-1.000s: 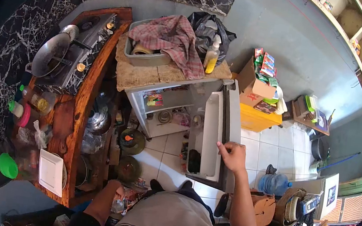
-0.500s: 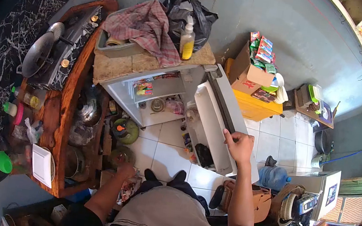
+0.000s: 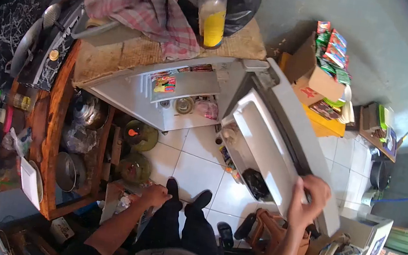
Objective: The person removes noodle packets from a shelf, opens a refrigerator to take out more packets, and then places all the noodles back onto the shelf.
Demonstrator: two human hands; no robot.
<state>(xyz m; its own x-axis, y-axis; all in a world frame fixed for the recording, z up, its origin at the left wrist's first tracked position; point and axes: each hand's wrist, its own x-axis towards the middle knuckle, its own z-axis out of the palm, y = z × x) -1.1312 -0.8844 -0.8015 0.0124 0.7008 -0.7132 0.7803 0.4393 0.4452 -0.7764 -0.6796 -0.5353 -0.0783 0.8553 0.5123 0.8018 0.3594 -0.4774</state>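
Note:
My right hand (image 3: 309, 199) is closed around the edge of the open refrigerator door (image 3: 283, 154), near its lower end. The refrigerator (image 3: 142, 87) stands open in front of me, with red and yellow packets (image 3: 164, 84) on its shelf and a round jar (image 3: 184, 105) beside a pink bag (image 3: 206, 109) below. A black plastic bag (image 3: 256, 183) lies in the door's rack. My left hand (image 3: 157, 195) hangs low over the floor, beside my legs; its fingers are curled, and whatever they may hold is too small to make out.
A pink checked cloth (image 3: 143, 1) and a spray bottle (image 3: 212, 19) sit on the refrigerator top. At left is a wooden shelf (image 3: 55, 127) with pots. A carton of sachets (image 3: 308, 72) rests on a yellow cabinet (image 3: 327, 123). An orange stool (image 3: 270, 231) stands below the door.
The refrigerator door appears lower and further right, with my right hand now wrapped on its edge. My left hand shows slightly further right. The view has moved closer to the refrigerator.

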